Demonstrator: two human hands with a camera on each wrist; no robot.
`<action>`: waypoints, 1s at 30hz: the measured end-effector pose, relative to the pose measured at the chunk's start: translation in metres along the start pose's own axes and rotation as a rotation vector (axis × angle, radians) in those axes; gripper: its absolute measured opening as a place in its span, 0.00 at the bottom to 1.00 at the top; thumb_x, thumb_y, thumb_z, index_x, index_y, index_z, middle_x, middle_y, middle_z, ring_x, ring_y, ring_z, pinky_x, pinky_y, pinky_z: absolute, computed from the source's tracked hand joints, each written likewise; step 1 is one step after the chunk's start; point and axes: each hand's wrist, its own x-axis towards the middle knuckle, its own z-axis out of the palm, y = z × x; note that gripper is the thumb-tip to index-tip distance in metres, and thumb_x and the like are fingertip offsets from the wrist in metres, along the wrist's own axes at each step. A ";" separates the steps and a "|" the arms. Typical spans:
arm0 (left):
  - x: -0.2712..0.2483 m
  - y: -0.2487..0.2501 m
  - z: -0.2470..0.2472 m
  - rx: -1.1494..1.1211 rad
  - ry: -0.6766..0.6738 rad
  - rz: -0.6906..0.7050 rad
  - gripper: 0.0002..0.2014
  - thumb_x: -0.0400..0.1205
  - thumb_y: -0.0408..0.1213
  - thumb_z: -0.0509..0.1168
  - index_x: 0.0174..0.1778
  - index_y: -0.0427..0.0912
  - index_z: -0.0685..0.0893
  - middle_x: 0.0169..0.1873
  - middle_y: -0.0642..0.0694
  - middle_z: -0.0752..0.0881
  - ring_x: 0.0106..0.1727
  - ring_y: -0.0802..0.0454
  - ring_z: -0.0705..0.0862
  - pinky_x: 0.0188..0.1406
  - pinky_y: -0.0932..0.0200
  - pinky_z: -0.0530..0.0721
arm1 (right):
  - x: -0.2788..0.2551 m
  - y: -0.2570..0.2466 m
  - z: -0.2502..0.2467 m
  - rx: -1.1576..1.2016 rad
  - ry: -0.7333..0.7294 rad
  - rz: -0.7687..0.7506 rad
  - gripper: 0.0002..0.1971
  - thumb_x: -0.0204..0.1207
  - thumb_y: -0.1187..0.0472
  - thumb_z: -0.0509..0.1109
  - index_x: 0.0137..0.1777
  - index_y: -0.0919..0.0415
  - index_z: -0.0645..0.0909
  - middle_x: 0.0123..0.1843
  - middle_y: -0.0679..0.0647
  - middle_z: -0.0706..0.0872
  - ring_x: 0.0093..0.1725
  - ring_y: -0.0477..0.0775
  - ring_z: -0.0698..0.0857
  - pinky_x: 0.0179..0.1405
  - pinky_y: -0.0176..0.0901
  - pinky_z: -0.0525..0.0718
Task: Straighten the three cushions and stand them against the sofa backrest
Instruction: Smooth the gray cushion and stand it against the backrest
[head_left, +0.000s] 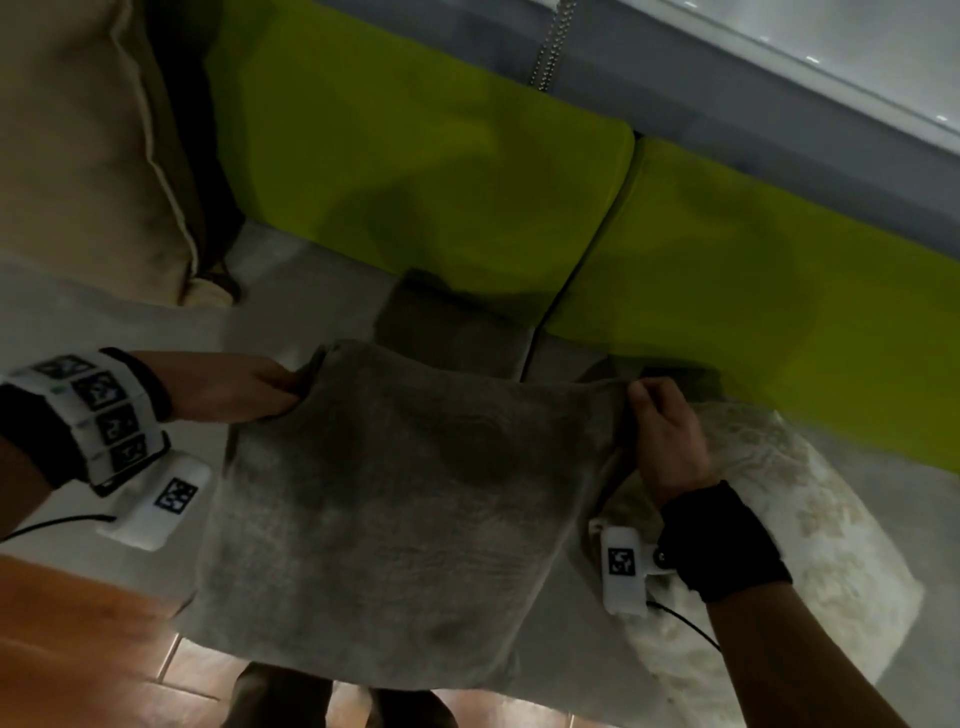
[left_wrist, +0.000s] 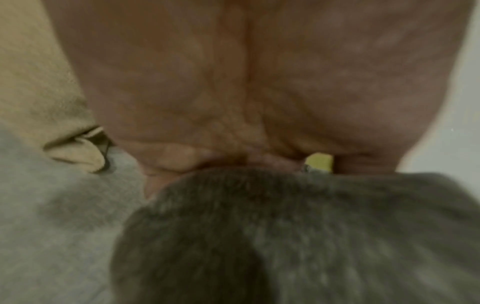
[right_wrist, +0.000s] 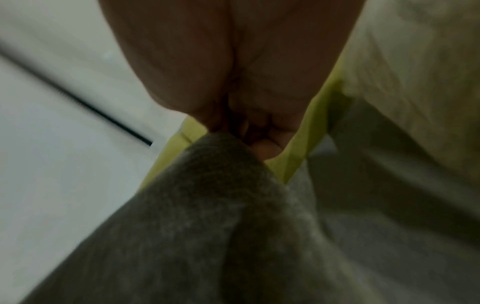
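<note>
A grey plush cushion (head_left: 395, 509) hangs in front of me over the sofa seat, held by its two top corners. My left hand (head_left: 244, 387) grips the top left corner, and my right hand (head_left: 662, 426) grips the top right corner. In the left wrist view the grey cushion (left_wrist: 298, 236) bulges under my left hand (left_wrist: 233, 102); in the right wrist view the grey cushion (right_wrist: 194, 216) runs up into my right hand (right_wrist: 246, 82). A beige cushion (head_left: 88, 150) stands at the far left. A cream patterned cushion (head_left: 779, 545) lies flat at the right, behind my right wrist.
The lime-green backrest (head_left: 441, 171) runs across the back in two sections. The light grey seat (head_left: 301, 291) lies below it. A bead chain (head_left: 550, 47) hangs by the wall behind. Brown floor tiles (head_left: 78, 649) show at the lower left.
</note>
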 end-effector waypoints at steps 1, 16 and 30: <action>-0.001 0.002 0.002 0.023 -0.023 0.008 0.20 0.79 0.52 0.63 0.62 0.49 0.89 0.58 0.54 0.91 0.61 0.52 0.88 0.69 0.43 0.81 | -0.003 0.002 0.001 0.083 -0.044 0.008 0.10 0.88 0.49 0.65 0.48 0.51 0.83 0.44 0.55 0.87 0.49 0.58 0.85 0.46 0.50 0.80; -0.015 0.013 -0.011 -0.512 0.660 0.261 0.10 0.82 0.22 0.66 0.45 0.44 0.81 0.33 0.56 0.89 0.40 0.58 0.86 0.44 0.59 0.85 | -0.016 0.006 -0.013 -0.203 0.006 0.028 0.21 0.82 0.35 0.66 0.45 0.54 0.83 0.40 0.55 0.87 0.43 0.61 0.85 0.44 0.54 0.84; -0.002 0.013 -0.011 -0.773 0.831 0.335 0.16 0.83 0.19 0.63 0.42 0.47 0.75 0.29 0.56 0.84 0.34 0.61 0.83 0.32 0.65 0.82 | 0.000 0.025 -0.016 -0.144 -0.021 0.040 0.15 0.73 0.31 0.73 0.48 0.39 0.85 0.42 0.48 0.90 0.45 0.58 0.90 0.49 0.66 0.90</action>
